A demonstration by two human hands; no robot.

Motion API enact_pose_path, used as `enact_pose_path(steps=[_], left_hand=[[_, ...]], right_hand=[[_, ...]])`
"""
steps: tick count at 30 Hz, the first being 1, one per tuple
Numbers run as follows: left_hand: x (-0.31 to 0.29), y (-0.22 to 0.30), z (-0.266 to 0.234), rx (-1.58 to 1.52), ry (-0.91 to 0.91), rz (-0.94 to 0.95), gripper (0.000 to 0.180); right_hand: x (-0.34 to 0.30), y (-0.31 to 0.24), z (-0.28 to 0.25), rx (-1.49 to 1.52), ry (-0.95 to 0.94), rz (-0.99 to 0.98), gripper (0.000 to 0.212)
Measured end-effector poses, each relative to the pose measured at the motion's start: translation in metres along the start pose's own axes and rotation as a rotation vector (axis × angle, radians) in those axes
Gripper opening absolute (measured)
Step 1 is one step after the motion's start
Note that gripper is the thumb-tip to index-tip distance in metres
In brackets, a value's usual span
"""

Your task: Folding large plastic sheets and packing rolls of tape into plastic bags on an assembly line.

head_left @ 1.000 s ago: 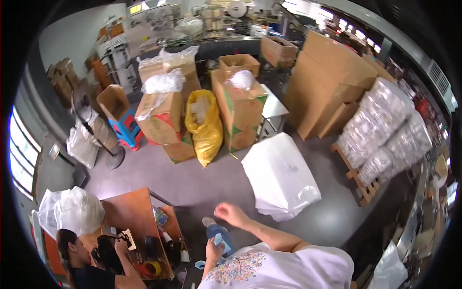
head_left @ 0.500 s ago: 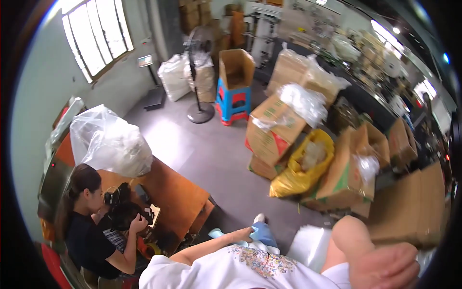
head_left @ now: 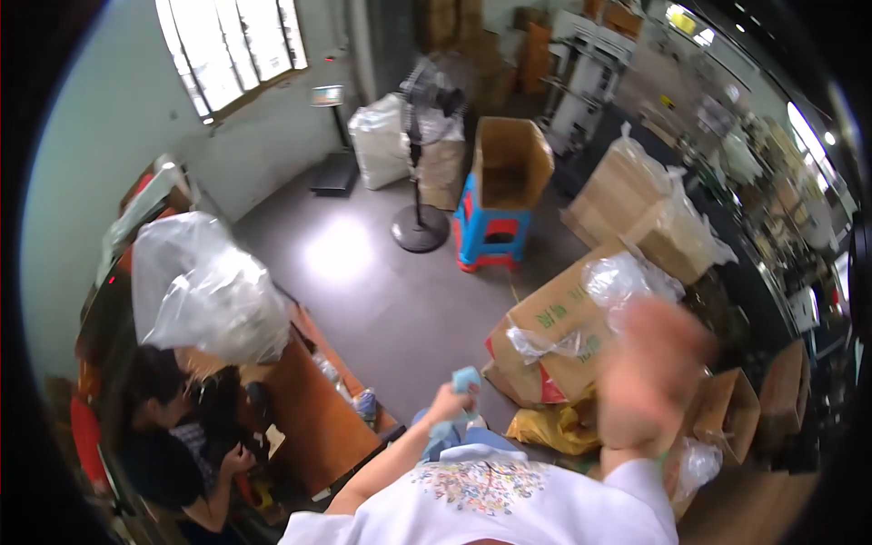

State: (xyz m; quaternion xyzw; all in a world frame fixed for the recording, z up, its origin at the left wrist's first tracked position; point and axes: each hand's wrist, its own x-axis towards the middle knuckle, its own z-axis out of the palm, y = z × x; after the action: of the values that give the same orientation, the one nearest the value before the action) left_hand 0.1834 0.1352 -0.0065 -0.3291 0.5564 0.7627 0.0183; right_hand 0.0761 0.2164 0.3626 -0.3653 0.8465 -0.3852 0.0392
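My left hand (head_left: 449, 401) is closed round a light blue cloth-like piece (head_left: 466, 380), whose top sticks up past the fingers and whose lower part hangs under them. Whether it is a rag or a glove I cannot make out. My right hand (head_left: 652, 368) is raised on the right and smeared by motion, so its fingers do not show clearly. Behind it in the picture stands a large cardboard carton (head_left: 554, 318) with clear plastic film (head_left: 627, 280) on top. A yellow sack (head_left: 554, 429) lies below the carton.
A person in a dark top (head_left: 163, 472) sits at a wooden table (head_left: 331, 427) on the left, beside a big clear bag (head_left: 204, 291). Ahead stand a fan (head_left: 421, 227), a platform scale (head_left: 336, 174) and blue stools (head_left: 490, 234) bearing an open carton (head_left: 510, 163). Open cartons (head_left: 727, 409) line the right.
My view has swung, and the stools and fan sit closer. My left hand has come up and forward with the blue piece; my right hand has swung up from the lower right.
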Motion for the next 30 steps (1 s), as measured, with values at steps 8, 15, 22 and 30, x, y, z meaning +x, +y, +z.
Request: enact_pose_path(steps=[8,15,22,30], left_hand=[[0.064,0.184,-0.046,-0.867,0.029,0.149,0.029],[0.118,0.199,0.119,-0.187,-0.371,-0.037,0.04],[0.106,0.129,0.269,1.04,-0.738,1.048,0.036],[0.146,0.097,0.32,0.572,-0.784,0.596,0.045]], right_hand=[[-0.038,0.282,0.242,0.623,-1.166,0.423,0.092],[-0.037,0.317,0.184,2.343,-0.45,0.568,0.087],[-0.117,0.364,0.054,2.034,0.495,0.876,0.059],[-0.177,0.553,-0.048,1.192,1.071,0.924,0.039]])
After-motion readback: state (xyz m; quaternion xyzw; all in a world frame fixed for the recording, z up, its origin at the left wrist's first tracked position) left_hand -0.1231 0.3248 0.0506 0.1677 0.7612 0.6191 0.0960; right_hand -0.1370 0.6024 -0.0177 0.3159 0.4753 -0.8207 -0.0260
